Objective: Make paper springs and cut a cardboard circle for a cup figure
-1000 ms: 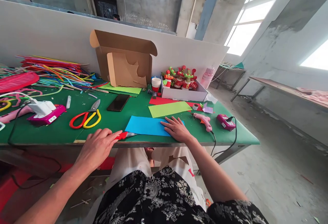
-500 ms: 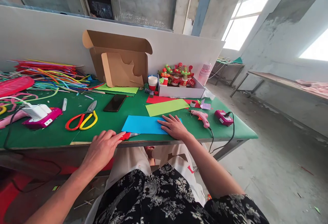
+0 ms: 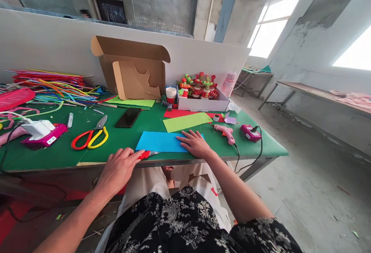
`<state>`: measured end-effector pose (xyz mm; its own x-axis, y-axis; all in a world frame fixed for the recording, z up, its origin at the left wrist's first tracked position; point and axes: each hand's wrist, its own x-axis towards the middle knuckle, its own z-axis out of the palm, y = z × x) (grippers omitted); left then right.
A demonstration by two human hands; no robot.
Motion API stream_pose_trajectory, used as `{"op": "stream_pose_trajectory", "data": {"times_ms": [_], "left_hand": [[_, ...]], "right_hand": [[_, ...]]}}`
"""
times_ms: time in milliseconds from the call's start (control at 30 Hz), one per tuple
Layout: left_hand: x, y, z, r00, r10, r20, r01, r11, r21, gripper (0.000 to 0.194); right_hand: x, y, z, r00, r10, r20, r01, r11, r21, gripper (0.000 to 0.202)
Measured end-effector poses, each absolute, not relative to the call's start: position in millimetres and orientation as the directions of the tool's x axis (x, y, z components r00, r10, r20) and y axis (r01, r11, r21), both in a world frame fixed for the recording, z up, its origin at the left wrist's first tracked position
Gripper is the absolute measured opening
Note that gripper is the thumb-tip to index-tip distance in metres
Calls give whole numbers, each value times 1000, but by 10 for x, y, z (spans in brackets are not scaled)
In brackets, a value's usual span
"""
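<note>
Blue paper (image 3: pixel 158 141) lies uncut at the counter's (image 3: pixel 58 154) near edge, pinned flat under your open right hand (image 3: pixel 194 144), while your left hand (image 3: pixel 118 169) grips a red cutter (image 3: pixel 145 154) at its near corner.

Red-handled tool (image 3: pixel 144 154): we see only its tip; our left hand (image 3: pixel 118 170) covers the rest, type unclear. Blue paper (image 3: pixel 160 141): right end under our right hand (image 3: pixel 195 145). Pipe cleaners (image 3: pixel 43 85): cut by the left edge. Boxed figurines (image 3: pixel 198 87): too small to identify.
</note>
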<state>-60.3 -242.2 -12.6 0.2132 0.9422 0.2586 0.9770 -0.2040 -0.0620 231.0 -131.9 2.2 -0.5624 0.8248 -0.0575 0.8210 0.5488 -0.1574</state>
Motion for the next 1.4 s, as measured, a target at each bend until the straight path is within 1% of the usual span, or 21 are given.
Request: {"op": "stream_pose_trajectory", "data": {"times_ms": [367,667,933,1400], "left_hand": [[-496,-2408,-126,212,944,251,977,-199,-76,39],[-448,-2393,-150,234,932,275,972,-219,-86,39],[-325,-2379,-112,223,945,239,975,-212,-70,39],[-227,-2372,-102,235,945,226,972,-223,-79,39]], "right_hand": [[2318,-1307,-6,-565,824,-49,818,550,-168,47],[2335,-1296,-43,-572,819,-35,810,559,-176,46],[2344,-1292,-66,-574,818,-23,808,562,-178,46],[2343,-1297,-63,-576,817,-19,804,563,-191,46]]}}
